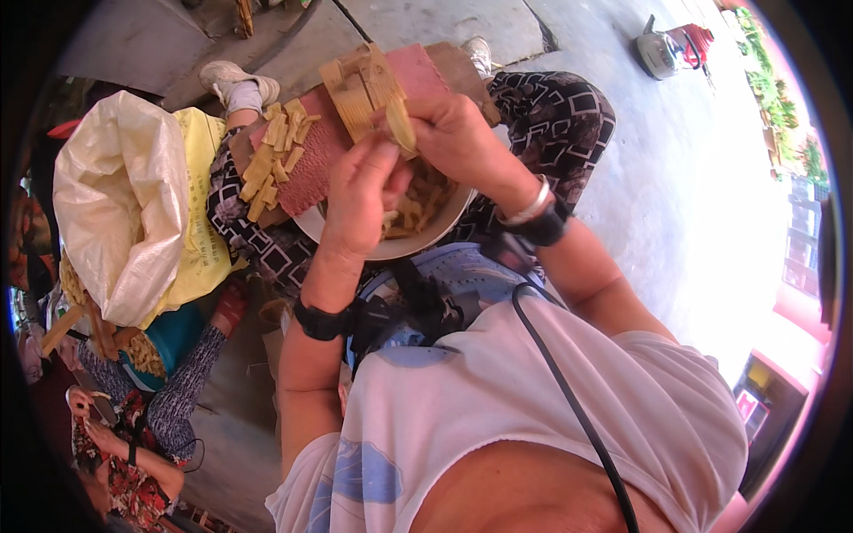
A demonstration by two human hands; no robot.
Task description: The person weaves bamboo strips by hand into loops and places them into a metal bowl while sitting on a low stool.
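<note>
A pale yellow, leaf-like strip (402, 126) is held up between my two hands, above a white basin (437, 238) at my lap. My right hand (464, 142) pinches it from the right, fingers closed. Just below, my left hand (360, 191) is closed too, its fingertips against the strip's lower part. Inside the basin lie many yellowish pieces (418, 206), partly hidden by my hands. Behind the strip, a ridged yellow wooden block (351, 89) rests on a pinkish-red cloth (311, 178) laid over a board across my knees. Several cut yellow strips (271, 160) are heaped on the cloth's left side.
At left stands a large white woven sack (120, 195) with a yellow bag (203, 204) beside it. Lower left, another person (133, 444) sits by a teal bucket (173, 342) of yellowish pieces. A metal kettle (659, 55) is on the floor at far right.
</note>
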